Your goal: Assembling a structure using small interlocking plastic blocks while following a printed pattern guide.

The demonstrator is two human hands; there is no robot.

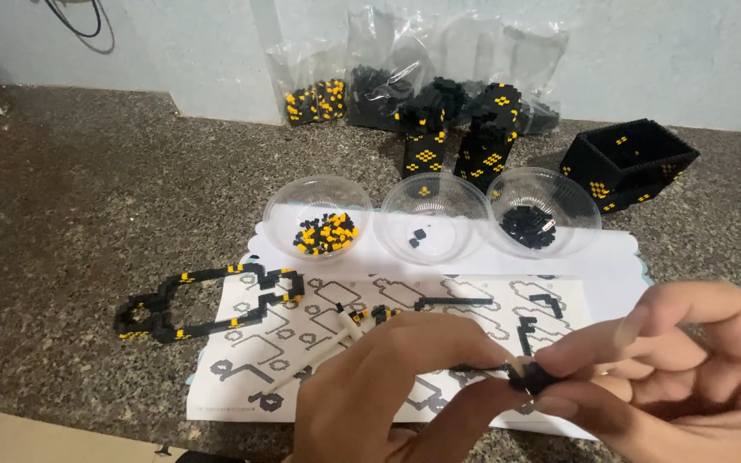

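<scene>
My left hand [388, 386] and my right hand [679, 369] meet low in the view over a printed instruction sheet [302, 343]. Between their fingertips they pinch a small black brick piece [532, 377], with a thin black strip running left from it. A white stick-like tool [328, 343] lies on the sheet just above my left hand. Short black and yellow brick strips [452, 303] rest on the sheet. A long black and yellow brick loop [190, 304] lies at the sheet's left edge.
Three clear bowls stand behind the sheet: one with black and yellow bricks [319, 214], one nearly bare [435, 214], one with black bricks [545, 210]. Behind them are built black towers [482, 141], an open black box [628, 163] and plastic bags of bricks [315, 99] against the wall.
</scene>
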